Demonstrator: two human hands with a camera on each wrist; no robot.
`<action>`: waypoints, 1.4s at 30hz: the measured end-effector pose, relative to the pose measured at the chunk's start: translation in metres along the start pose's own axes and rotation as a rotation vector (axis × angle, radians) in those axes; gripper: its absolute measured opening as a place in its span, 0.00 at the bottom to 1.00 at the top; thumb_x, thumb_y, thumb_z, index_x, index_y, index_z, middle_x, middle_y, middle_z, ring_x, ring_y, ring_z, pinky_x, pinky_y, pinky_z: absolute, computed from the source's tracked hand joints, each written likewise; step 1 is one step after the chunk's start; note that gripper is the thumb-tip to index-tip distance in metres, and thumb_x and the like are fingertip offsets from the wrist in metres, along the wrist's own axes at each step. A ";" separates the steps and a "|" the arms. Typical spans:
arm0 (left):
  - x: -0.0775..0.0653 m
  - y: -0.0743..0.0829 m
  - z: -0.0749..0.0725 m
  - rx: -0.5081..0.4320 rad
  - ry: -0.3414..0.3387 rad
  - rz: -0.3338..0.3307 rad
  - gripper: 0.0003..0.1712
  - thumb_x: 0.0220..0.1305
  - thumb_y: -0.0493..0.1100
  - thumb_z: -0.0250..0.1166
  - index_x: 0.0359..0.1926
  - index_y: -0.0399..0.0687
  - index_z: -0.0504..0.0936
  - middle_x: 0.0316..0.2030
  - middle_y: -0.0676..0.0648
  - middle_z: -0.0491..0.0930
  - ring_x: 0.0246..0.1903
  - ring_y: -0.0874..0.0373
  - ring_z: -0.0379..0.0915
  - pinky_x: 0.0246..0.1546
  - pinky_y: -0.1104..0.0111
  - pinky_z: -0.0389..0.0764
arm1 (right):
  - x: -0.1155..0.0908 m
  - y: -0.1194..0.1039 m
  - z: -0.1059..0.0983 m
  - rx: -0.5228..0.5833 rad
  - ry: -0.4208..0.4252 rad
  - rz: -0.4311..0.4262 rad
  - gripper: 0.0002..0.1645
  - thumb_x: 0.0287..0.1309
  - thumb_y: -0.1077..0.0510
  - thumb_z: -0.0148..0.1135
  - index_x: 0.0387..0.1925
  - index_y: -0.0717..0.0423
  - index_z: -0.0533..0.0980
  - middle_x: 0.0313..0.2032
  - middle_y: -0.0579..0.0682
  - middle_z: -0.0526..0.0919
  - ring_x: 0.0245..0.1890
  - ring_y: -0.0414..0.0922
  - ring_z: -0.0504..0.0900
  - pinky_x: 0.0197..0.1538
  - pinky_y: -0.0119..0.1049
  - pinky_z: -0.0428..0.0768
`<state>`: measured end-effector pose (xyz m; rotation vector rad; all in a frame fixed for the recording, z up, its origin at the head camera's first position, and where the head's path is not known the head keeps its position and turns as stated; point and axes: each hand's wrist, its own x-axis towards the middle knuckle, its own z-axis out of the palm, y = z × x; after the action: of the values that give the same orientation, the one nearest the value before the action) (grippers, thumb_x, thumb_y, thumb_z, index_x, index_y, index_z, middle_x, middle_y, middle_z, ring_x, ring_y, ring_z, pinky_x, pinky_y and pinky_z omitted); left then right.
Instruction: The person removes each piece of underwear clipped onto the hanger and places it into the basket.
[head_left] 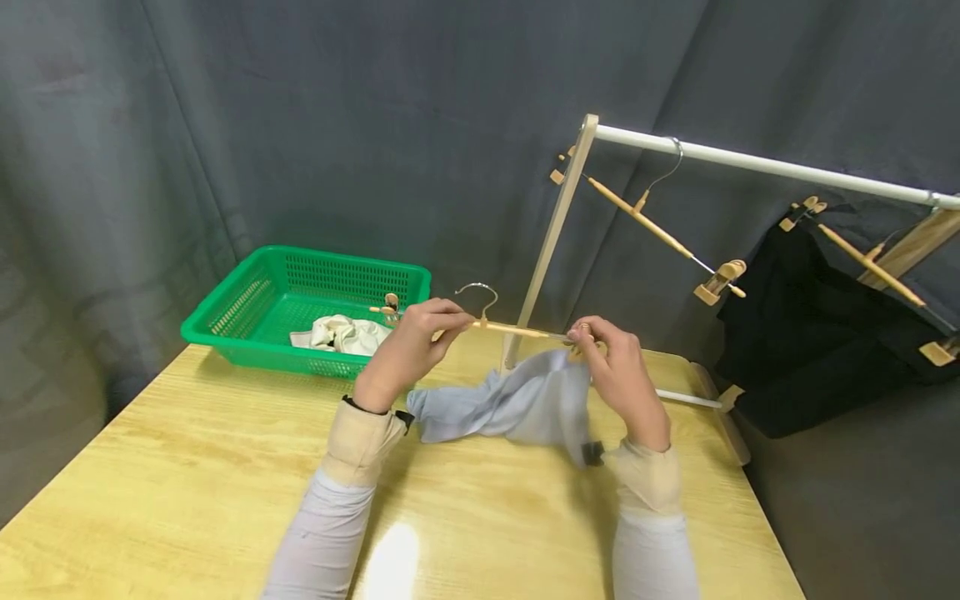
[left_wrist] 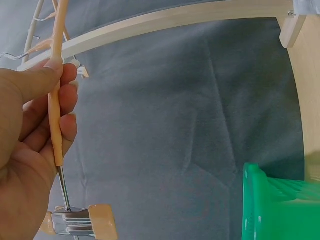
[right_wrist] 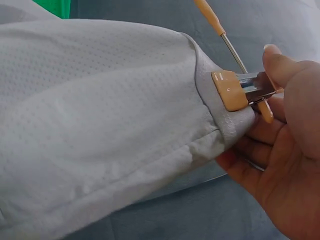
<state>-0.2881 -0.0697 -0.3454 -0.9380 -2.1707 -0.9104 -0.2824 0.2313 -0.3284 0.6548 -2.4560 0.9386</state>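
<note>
My left hand (head_left: 414,343) grips the wooden bar of a clip hanger (head_left: 510,328), thumb and fingers wrapped around it in the left wrist view. The hanger's hook points up, and a free clip (left_wrist: 80,220) sits at its near end there. At the other end, my right hand (head_left: 617,367) holds the second clip (right_wrist: 230,91) between thumb and fingers. That clip bites the banded edge of a light blue-grey garment (right_wrist: 110,115) of dotted, perforated fabric. In the head view the garment hangs down to the wooden table, partly blurred.
A green basket (head_left: 262,357) with a cream cloth (head_left: 352,335) inside stands at the left. On the right, a rack with a white rail (head_left: 750,162) carries a bare clip hanger (head_left: 637,215) and a black garment (head_left: 780,333) on another hanger. Grey curtain (head_left: 375,125) hangs behind.
</note>
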 end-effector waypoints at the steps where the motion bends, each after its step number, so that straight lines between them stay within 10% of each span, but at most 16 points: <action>1: 0.000 -0.001 0.000 -0.005 0.000 -0.001 0.09 0.63 0.35 0.65 0.42 0.41 0.87 0.39 0.48 0.85 0.39 0.57 0.80 0.38 0.71 0.81 | 0.000 0.000 0.000 -0.002 0.011 -0.009 0.15 0.70 0.47 0.52 0.32 0.50 0.77 0.32 0.45 0.82 0.39 0.40 0.79 0.43 0.35 0.75; 12: 0.001 -0.003 0.003 -0.023 0.009 0.020 0.09 0.63 0.35 0.64 0.42 0.41 0.87 0.39 0.47 0.84 0.38 0.57 0.80 0.36 0.68 0.82 | 0.002 0.002 -0.001 -0.011 0.125 -0.085 0.07 0.64 0.56 0.61 0.31 0.52 0.82 0.31 0.46 0.86 0.39 0.43 0.84 0.42 0.26 0.75; 24: -0.004 -0.003 0.008 -0.025 0.009 0.038 0.09 0.63 0.35 0.65 0.42 0.40 0.87 0.38 0.46 0.85 0.38 0.57 0.80 0.37 0.71 0.81 | -0.004 0.003 0.003 0.015 0.031 -0.042 0.14 0.70 0.51 0.52 0.43 0.54 0.79 0.31 0.46 0.82 0.35 0.40 0.77 0.43 0.32 0.75; 32: -0.002 0.000 0.009 0.032 0.012 0.060 0.08 0.62 0.34 0.65 0.42 0.39 0.87 0.37 0.46 0.85 0.38 0.56 0.80 0.37 0.70 0.82 | -0.005 -0.003 0.001 -0.017 0.060 -0.081 0.20 0.68 0.55 0.56 0.57 0.61 0.73 0.52 0.56 0.77 0.49 0.50 0.75 0.53 0.47 0.73; 42: 0.000 0.003 0.017 0.060 -0.007 0.092 0.09 0.64 0.35 0.64 0.43 0.40 0.87 0.36 0.47 0.84 0.36 0.58 0.79 0.35 0.72 0.79 | -0.002 -0.023 0.017 -0.034 0.136 -0.280 0.15 0.58 0.64 0.66 0.48 0.60 0.79 0.50 0.55 0.80 0.55 0.52 0.73 0.57 0.46 0.70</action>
<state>-0.2902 -0.0555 -0.3541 -1.0037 -2.1297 -0.7952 -0.2715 0.2045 -0.3299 0.8664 -2.1854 0.8011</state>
